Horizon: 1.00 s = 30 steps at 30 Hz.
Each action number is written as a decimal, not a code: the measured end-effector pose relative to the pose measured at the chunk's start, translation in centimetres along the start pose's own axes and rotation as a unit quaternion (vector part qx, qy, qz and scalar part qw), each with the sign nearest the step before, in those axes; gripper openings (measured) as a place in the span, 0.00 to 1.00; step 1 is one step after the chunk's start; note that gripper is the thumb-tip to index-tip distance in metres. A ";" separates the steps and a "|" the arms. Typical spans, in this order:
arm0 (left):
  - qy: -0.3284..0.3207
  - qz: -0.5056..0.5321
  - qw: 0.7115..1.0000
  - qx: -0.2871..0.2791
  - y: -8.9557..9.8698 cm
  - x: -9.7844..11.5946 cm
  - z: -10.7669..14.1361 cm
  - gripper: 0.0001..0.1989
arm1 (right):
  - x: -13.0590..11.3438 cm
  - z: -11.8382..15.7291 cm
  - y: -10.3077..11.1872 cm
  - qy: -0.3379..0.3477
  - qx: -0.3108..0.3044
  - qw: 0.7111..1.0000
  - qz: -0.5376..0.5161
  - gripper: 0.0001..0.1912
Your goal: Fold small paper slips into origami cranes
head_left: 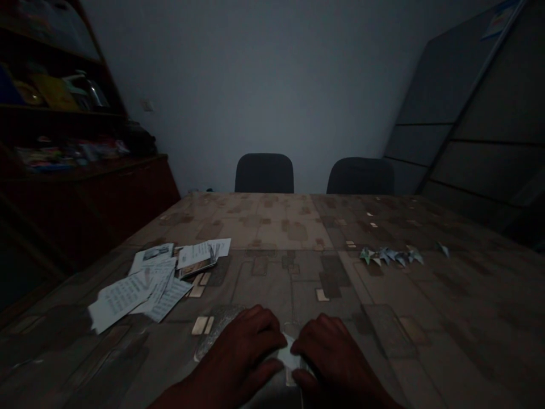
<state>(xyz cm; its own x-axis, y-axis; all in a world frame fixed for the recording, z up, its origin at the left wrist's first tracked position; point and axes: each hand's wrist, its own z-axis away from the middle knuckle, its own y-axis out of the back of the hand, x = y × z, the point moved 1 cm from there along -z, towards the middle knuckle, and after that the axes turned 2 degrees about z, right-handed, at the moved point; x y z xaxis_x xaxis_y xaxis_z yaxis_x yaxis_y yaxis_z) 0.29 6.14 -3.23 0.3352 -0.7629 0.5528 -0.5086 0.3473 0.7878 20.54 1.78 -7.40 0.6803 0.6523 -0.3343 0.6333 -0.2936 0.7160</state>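
Between my two hands, close to the table's near edge, is a small piece of pale paper [289,353]. My left hand [251,346] pinches its left side with thumb and fingers. On its right side, the curled fingers of my right hand [330,352] grip the same paper. The room is dim, so any folds in the paper are hard to make out. Under and beside my left hand lies a shiny, clear or silvery flat thing [213,335], mostly covered by the hand.
Printed paper sheets [123,295] lie spread at the left, with more cards or sheets [200,255] stacked beside them. A row of several small folded paper figures [389,257] stands at the right, one figure [443,249] apart. Two dark chairs [264,173] are behind the patterned table [272,227].
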 end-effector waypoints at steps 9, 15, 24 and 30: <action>0.005 -0.024 1.000 -0.005 0.0 0.2 -0.2 0.08 | -0.2 0.0 0.8 -0.029 -0.057 0.998 -0.017 0.17; -0.006 -0.018 1.000 -0.006 0.1 0.1 -0.3 0.06 | -0.2 -0.1 1.1 -0.044 -0.074 0.996 -0.009 0.05; -0.029 0.007 0.999 -0.024 1.5 -0.2 -0.7 0.08 | -0.6 -0.5 1.6 -0.043 -0.062 0.997 -0.022 0.06; -0.035 0.000 0.999 -0.028 1.3 -0.3 -0.7 0.07 | -0.5 -0.4 1.6 -0.045 -0.067 0.996 -0.027 0.06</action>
<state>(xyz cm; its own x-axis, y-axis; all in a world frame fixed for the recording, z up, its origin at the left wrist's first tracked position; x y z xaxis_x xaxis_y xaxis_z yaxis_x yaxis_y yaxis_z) 0.05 7.17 -2.19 0.2770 -0.7987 0.5342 -0.4635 0.3760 0.8024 21.06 1.28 -5.88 0.6806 0.5979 -0.4234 0.6190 -0.1600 0.7689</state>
